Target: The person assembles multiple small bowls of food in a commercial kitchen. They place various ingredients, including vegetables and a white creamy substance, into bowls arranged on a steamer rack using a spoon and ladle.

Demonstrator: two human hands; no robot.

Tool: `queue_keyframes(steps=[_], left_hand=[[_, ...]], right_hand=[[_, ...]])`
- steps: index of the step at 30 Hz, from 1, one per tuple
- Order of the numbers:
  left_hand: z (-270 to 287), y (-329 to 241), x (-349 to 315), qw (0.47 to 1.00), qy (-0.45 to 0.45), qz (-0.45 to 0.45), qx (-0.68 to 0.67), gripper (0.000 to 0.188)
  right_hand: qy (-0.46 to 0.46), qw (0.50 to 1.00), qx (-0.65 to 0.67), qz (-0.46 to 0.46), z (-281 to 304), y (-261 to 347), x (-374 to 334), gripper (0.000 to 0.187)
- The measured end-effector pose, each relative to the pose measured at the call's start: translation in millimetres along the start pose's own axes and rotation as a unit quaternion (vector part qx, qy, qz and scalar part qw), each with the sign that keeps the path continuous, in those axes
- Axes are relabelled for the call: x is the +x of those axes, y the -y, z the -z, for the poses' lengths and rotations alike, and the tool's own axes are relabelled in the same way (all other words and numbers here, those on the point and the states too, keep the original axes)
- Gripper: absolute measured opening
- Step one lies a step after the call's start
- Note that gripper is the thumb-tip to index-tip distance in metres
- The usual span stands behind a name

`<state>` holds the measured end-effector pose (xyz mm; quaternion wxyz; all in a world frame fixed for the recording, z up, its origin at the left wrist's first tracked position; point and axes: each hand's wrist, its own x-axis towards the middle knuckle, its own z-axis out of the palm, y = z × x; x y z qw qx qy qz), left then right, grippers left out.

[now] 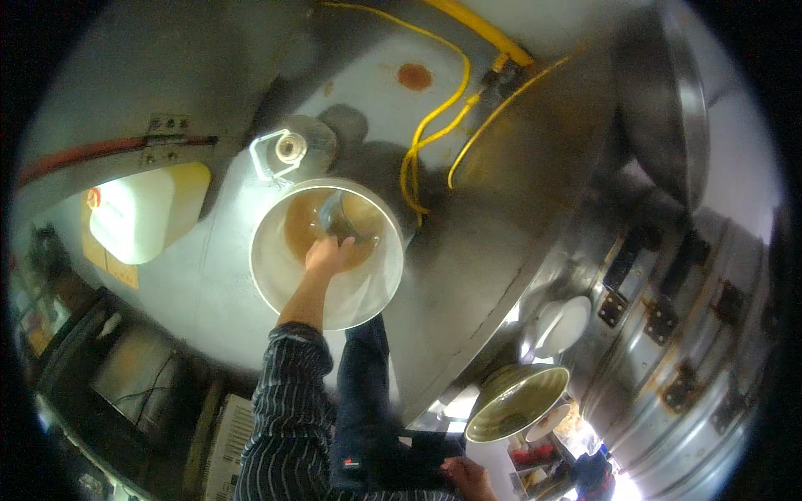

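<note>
A large white bucket (266,288) stands in the middle with cloudy brown liquid (302,230) in its bottom. My left hand (327,255) reaches down inside it, fingers closed on a grey scoop (336,215). The scoop tilts against the liquid; part of its shape is hard to make out. Low at the right, my right hand (469,479) rests by dark cloth near my leg, its fingers curled. What they grip, if anything, is hidden.
Behind the bucket stands a clear bottle with a white handle (290,148). A pale jerrycan (154,213) with a red cap is at the left. A yellow hose (455,117) hangs at the back. A large bowl (518,405) and steel doors (660,321) are at the right.
</note>
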<state>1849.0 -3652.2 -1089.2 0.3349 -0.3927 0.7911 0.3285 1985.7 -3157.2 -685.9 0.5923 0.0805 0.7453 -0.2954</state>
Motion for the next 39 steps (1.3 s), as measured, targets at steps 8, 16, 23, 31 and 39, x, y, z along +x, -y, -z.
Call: queue_keyframes(steps=[8, 16, 23, 31, 39], left_hand=[[85, 62, -151, 0.993, -0.043, -0.088, -0.070, 0.060], [164, 46, -337, 0.961, -0.118, -0.162, -0.192, 0.049], [265, -67, -488, 0.909, -0.091, -0.302, -0.272, 0.039], [361, -241, -612, 0.858, -0.021, -0.415, -0.302, 0.038], [366, -409, -708, 0.878, -0.121, -0.452, -0.100, 0.023]], right_hand=[[0.003, 0.994, -0.065, -0.088, 12, 88, 17, 0.032], [-0.047, 0.998, -0.027, 0.036, 26, 167, -25, 0.034], [-0.087, 0.974, 0.011, 0.210, 48, 167, -66, 0.023], [-0.179, 0.905, 0.025, 0.384, 99, 169, -109, 0.018], [-0.197, 0.905, 0.080, 0.368, 167, 126, -163, 0.021]])
